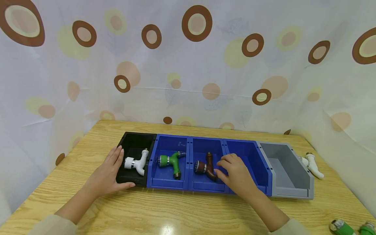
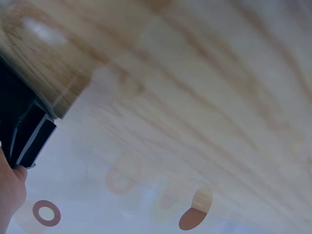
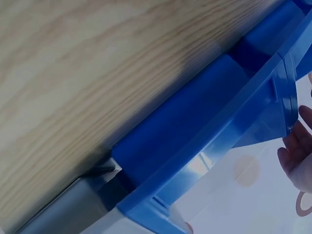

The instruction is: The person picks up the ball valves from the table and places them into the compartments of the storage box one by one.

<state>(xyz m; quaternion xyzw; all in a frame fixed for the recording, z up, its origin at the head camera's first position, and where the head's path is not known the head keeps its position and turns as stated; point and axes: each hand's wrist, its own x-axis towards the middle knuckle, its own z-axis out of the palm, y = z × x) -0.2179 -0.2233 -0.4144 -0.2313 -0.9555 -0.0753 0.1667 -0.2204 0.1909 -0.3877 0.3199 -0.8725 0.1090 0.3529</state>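
My left hand (image 1: 106,176) rests against the left side of a black bin (image 1: 140,137), its fingers along the side wall and thumb by the front edge. Inside that bin lies a white tap (image 1: 142,162). The adjoining blue bin (image 1: 173,140) holds a green tap (image 1: 174,162), and the middle blue bin (image 1: 207,143) a brown tap (image 1: 210,167). Over the divider right of the brown tap hovers my right hand (image 1: 237,174), fingers loosely bent, thumb near the tap's spout. Whether it touches the tap or the divider, I cannot tell.
A third blue bin (image 1: 246,148) and a grey bin (image 1: 280,169) continue the row rightward. Another white tap (image 1: 315,167) lies on the table beyond the grey bin. Two green fittings (image 1: 344,228) are partly visible at the lower right. A patterned curtain (image 1: 188,65) hangs behind the table.
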